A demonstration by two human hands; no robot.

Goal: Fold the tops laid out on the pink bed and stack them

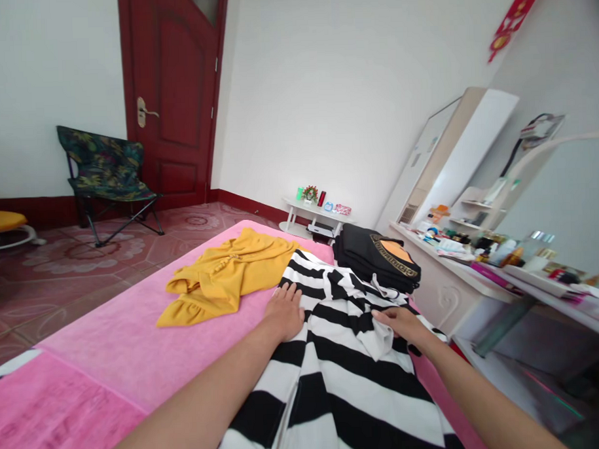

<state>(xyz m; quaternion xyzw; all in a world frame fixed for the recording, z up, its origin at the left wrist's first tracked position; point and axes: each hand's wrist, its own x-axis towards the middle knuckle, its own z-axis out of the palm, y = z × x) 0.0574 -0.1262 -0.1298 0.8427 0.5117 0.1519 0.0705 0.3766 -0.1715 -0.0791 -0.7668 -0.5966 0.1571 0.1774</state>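
Note:
A black-and-white striped garment (374, 385) lies spread on the pink bed cover (151, 341), with bunched cloth around its upper middle. My left hand (284, 311) rests flat on its left edge, fingers extended. On the other side, my right hand (401, 322) pinches a bunched fold of the same garment between thumb and fingers. Left of the stripes is a crumpled yellow garment (232, 269), untouched by either hand. Dark folded clothes (364, 252) are stacked just beyond my right hand.
A crowded dressing table (478, 274) with a mirror stands along the right side. Beyond the bed is a low white stand (303, 205) with small items. A folding chair (108, 166) sits by the red door (181, 91), and a yellow stool (4, 220) is far left.

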